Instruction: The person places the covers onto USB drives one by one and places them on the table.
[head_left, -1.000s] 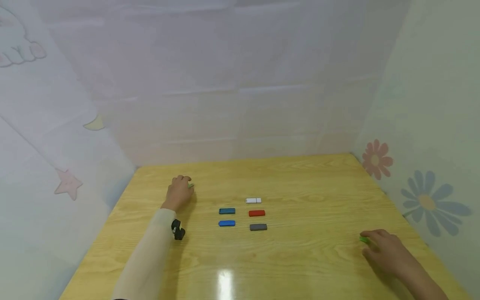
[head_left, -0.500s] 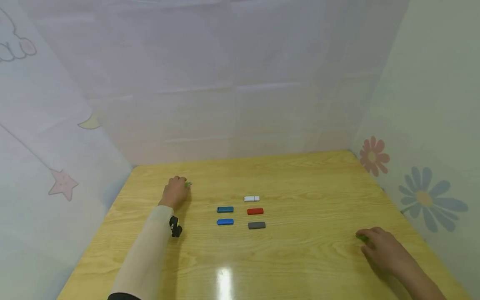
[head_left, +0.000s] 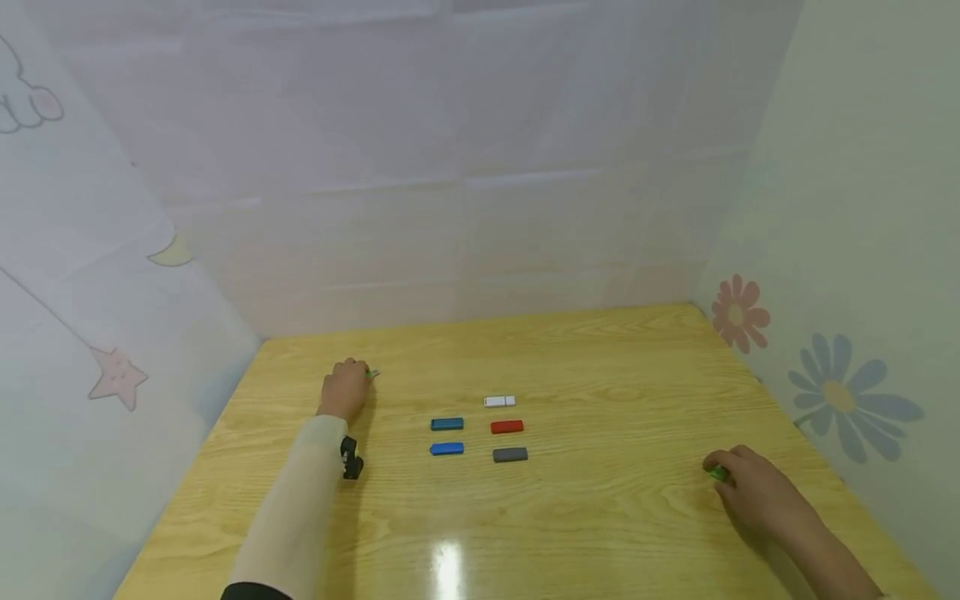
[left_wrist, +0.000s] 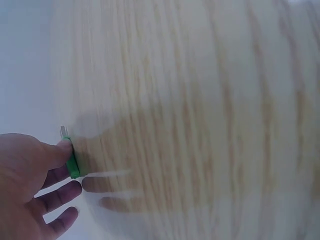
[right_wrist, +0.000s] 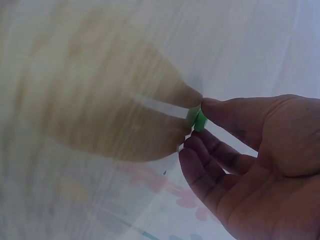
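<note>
My left hand (head_left: 345, 390) is at the far left of the table, pinching a green USB stick (left_wrist: 73, 162) between thumb and fingers. The stick's bare metal plug (left_wrist: 63, 131) sticks out past the thumb in the left wrist view. Over on the right, my right hand (head_left: 756, 493) pinches a small green piece (right_wrist: 201, 121), which looks like a USB stick's cap, at its fingertips. Part of that piece is hidden by the fingers. Between the hands lie a teal USB stick (head_left: 447, 424), a blue one (head_left: 447, 448), a white one (head_left: 499, 402), a red one (head_left: 507, 427) and a grey one (head_left: 511, 455).
The wooden table (head_left: 600, 533) carries the sticks in two loose columns near its middle. Pale sheets enclose it at the back and both sides, the right one (head_left: 862, 208) printed with flowers. A black wrist device (head_left: 351, 458) sits on the left sleeve.
The camera view has shifted slightly, so everything sits a little further left. Both hands keep their grips, and the sticks on the table stay in place.
</note>
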